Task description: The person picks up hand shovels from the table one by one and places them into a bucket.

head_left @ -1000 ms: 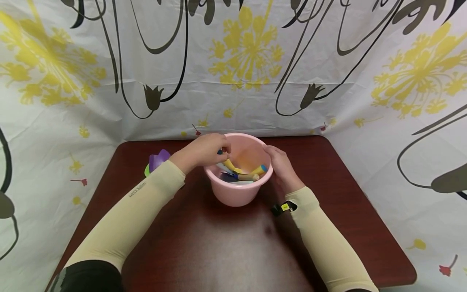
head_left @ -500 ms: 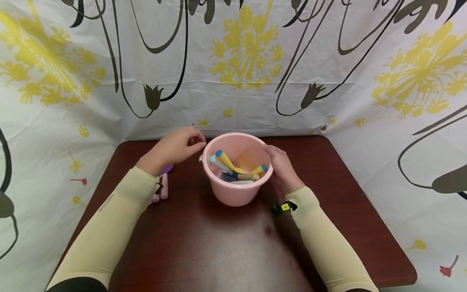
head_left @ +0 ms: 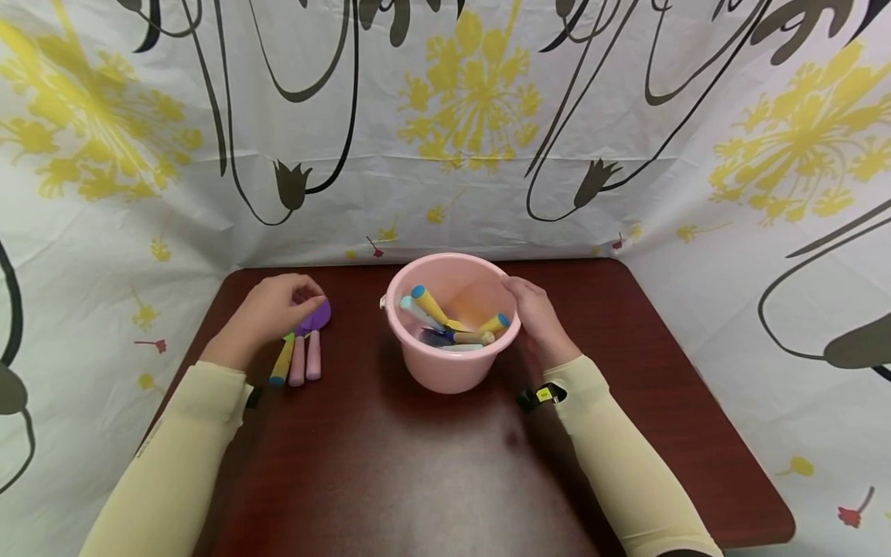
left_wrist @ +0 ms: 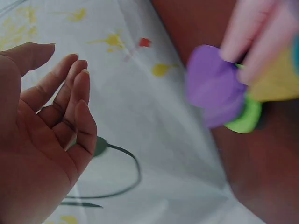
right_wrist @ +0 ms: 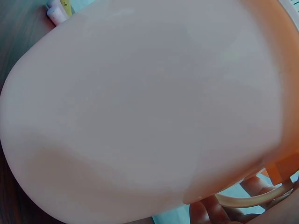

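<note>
Left hand [head_left: 274, 309]: fingers [left_wrist: 86, 128] loosely bent, holding nothing, above or beside the tools at left. Right hand [head_left: 539, 317]: fingers curled at the rim of a pink bucket [head_left: 445, 375], gripping its right side; curved carrying handle [right_wrist: 247, 201] close by. Tools at left, lying in a row: two pink-handled tools [head_left: 314, 356] with purple heads, side by side; one yellow-handled tool [head_left: 282, 363], blue end, lime-green head, next to them. Bucket: upright, towards the far edge. Contents: two yellow handles [head_left: 429, 305] with blue ends, one leaning at the left wall; light-blue handle [head_left: 418, 311] beside that one; beige handle [head_left: 475, 338], lower. Cream sleeves [head_left: 184, 433], both forearms. Table [head_left: 390, 480]: dark red-brown, rounded corners. Cloth [head_left: 445, 209] behind and at both sides: white, yellow flower heads, dark stems.
</note>
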`<action>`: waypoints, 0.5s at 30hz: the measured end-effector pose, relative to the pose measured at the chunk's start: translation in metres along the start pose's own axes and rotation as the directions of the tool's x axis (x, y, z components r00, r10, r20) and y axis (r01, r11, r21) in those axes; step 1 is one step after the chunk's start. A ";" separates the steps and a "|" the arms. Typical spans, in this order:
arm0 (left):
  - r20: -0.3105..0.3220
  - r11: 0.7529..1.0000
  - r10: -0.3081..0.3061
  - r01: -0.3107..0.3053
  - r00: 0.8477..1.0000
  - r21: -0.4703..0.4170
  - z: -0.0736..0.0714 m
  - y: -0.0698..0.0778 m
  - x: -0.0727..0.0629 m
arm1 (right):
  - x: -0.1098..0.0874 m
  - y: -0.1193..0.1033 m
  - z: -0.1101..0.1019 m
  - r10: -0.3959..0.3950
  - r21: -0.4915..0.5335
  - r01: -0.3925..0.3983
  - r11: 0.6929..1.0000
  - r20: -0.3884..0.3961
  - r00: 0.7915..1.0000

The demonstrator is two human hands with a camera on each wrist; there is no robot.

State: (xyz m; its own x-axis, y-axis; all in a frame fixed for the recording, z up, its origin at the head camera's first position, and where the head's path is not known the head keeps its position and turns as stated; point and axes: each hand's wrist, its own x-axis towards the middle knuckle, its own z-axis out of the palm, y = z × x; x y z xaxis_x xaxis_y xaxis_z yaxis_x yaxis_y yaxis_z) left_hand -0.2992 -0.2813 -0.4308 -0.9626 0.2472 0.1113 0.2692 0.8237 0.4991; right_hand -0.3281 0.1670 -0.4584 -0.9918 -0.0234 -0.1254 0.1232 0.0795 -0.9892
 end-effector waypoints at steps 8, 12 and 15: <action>-0.006 0.996 -0.094 0.094 0.996 0.005 0.019 -0.032 -0.024 | 0.000 0.001 -0.001 -0.005 0.027 0.005 1.000 0.002 1.000; -0.036 0.992 -0.126 0.127 0.991 0.017 0.028 -0.043 -0.032 | 0.000 0.000 0.000 -0.004 0.044 0.004 0.999 0.004 1.000; -0.070 0.988 -0.153 0.155 0.986 0.026 0.034 -0.051 -0.037 | 0.000 0.000 0.000 -0.002 0.051 0.001 0.999 0.004 1.000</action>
State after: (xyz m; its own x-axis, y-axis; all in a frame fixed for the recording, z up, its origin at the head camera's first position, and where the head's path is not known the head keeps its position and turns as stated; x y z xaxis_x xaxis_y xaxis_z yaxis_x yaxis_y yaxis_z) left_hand -0.2758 -0.3150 -0.4890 -0.9922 0.0826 0.0933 0.1178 0.8650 0.4878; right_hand -0.3277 0.1665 -0.4581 -0.9919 -0.0276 -0.1241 0.1233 0.0284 -0.9920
